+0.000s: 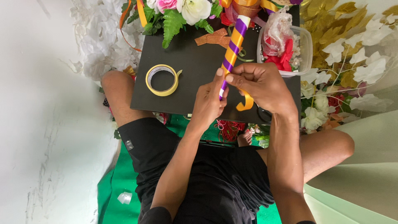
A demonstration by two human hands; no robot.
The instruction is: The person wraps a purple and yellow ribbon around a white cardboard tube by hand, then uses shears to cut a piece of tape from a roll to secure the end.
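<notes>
A long stick [234, 42] wrapped in spiralling purple and orange ribbon runs from a flower bouquet [182, 10] at the top down to my hands. My left hand [208, 99] grips the stick's lower end from the left. My right hand [259, 85] pinches it from the right, thumb and forefinger at the wrap. A loose tail of orange ribbon [246, 101] curls out below my right hand. All of this is over a black board [186, 58] resting on my lap.
A roll of yellow tape [162, 80] lies on the board's left part. Glittery orange pieces [214, 38] sit near the bouquet. A clear plastic tub [286, 41] with red and white trimmings stands at the right. Gold and white artificial leaves [352, 45] fill the right side; white ones [99, 37] the left.
</notes>
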